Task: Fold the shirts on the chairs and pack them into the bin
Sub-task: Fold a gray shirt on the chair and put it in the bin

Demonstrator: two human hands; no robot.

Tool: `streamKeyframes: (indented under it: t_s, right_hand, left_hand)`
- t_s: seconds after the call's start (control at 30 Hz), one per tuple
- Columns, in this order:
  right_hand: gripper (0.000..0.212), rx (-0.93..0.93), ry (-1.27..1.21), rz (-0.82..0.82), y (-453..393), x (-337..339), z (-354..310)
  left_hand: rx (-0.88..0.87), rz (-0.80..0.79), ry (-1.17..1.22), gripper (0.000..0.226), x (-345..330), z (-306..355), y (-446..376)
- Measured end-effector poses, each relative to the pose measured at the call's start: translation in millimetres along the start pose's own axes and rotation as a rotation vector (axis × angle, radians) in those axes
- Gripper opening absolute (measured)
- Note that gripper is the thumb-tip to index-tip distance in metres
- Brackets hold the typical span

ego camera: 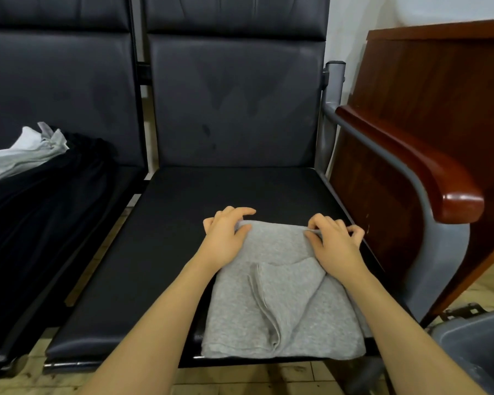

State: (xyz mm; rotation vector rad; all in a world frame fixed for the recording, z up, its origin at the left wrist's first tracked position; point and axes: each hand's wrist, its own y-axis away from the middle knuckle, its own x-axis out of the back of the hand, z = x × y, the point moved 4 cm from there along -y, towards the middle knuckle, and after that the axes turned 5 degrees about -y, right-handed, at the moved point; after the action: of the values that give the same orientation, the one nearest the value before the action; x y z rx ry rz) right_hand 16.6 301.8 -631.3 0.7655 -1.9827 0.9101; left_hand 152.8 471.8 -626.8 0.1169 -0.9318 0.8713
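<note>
No legible text, label, brand, number or sign in the head view. Checked surfaces: grey shirt (283, 303) at lower centre, plain knit, no print or tag showing; black seat pad (183, 223) and backrests across the top of the frame, unmarked; wooden armrest (428, 172) and the wood panel at right, bare finish only; grey bin (479, 346) at the lower right corner, no marking on the visible rim; dark and pale garments (40, 172) at left, no lettering seen.
</note>
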Motion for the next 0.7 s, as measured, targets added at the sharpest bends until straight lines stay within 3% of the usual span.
streamKeyframes:
  t_s: [0.13,0.27,0.37,0.43,0.53,0.6,0.7]
  right_hand:
    - [0.008,-0.043,0.007,0.032,-3.6,0.5,2.4]
    - [0.008,-0.035,0.089,0.059,-10.8,-2.4,-2.0]
    - [0.009,0.057,0.114,0.185,-11.3,0.6,-8.0]
    - [0.009,0.129,0.114,0.280,-10.6,4.8,-12.2]
    - [0.007,0.128,0.091,0.318,-11.8,6.4,-12.1]
    - [0.017,0.091,0.038,0.273,-13.1,5.3,-10.4]
    - [0.027,0.179,-0.076,0.125,-9.5,5.2,-16.6]
  left_hand:
    - [0.061,0.143,0.202,0.032,8.6,-1.2,0.1]
    - [0.025,0.179,-0.189,0.038,5.3,-8.0,2.7]
    - [-0.172,0.206,-0.243,0.036,4.2,5.9,10.5]
    - [-0.277,0.114,-0.270,0.027,0.4,15.7,13.2]
    - [-0.169,-0.101,-0.333,0.036,-13.3,6.3,14.3]
    - [-0.094,-0.236,-0.339,0.042,-18.6,-2.2,14.8]
    - [-0.064,-0.332,-0.330,0.044,-19.6,-4.8,14.5]
